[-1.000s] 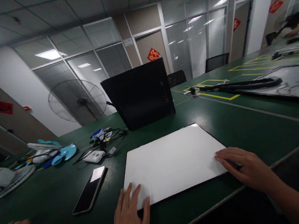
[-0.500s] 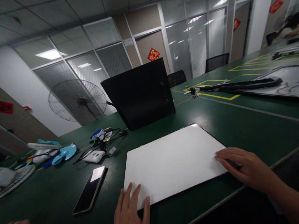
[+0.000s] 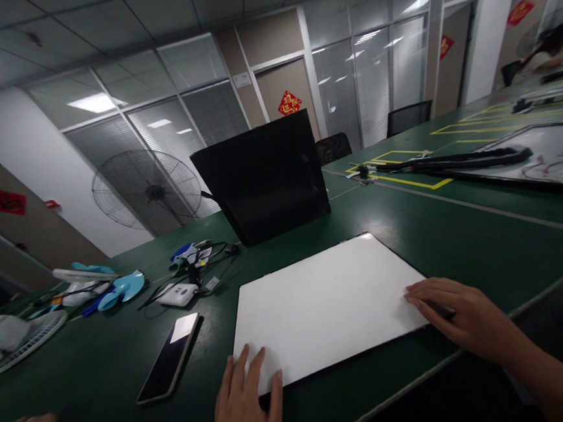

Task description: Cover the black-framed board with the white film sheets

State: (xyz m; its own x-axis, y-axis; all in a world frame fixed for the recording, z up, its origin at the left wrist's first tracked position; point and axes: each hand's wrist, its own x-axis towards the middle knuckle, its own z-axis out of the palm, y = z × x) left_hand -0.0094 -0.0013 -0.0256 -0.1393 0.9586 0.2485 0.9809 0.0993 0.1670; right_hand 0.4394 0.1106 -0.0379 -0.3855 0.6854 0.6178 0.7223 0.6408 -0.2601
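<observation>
A green table [image 3: 385, 229] fills the foreground; behind it stand a large fan [image 3: 156, 189] and glass partitions [image 3: 337, 96]. A white panel [image 3: 319, 312] lies flat near the table's close edge, its long axis running left to right, the right end angled away from the person. The left hand [image 3: 245, 399] rests, fingers spread, on its near-left corner; the right hand [image 3: 465, 313], fingers loosely extended, touches its right side. Neither of these 2 hands is clamped.
</observation>
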